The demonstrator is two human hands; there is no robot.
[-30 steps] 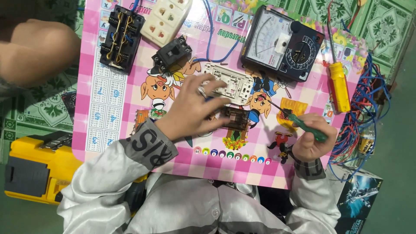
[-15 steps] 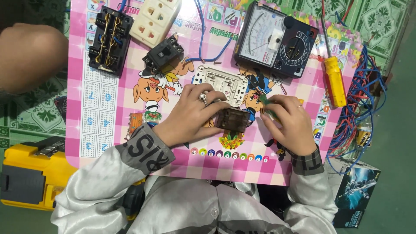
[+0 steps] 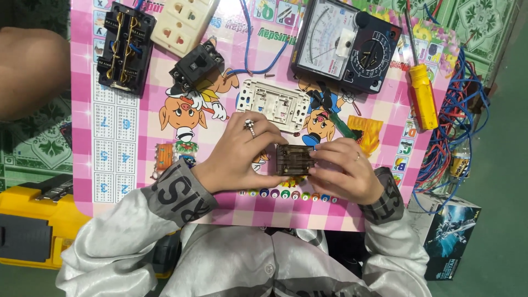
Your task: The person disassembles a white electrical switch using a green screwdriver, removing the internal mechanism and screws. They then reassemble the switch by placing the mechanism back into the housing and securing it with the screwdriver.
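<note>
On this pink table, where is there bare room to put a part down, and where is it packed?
The pink table is free along its left side, below the black socket strip and left of the left hand. A smaller patch lies between the white switch plate and the black switch module. It is crowded around the multimeter, yellow screwdriver and the wire tangle.

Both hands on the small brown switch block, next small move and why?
Probably free the right hand and steady the brown switch block with the left hand alone. Both hands pinch it now, so neither can reach the yellow screwdriver lying apart at right.
</note>
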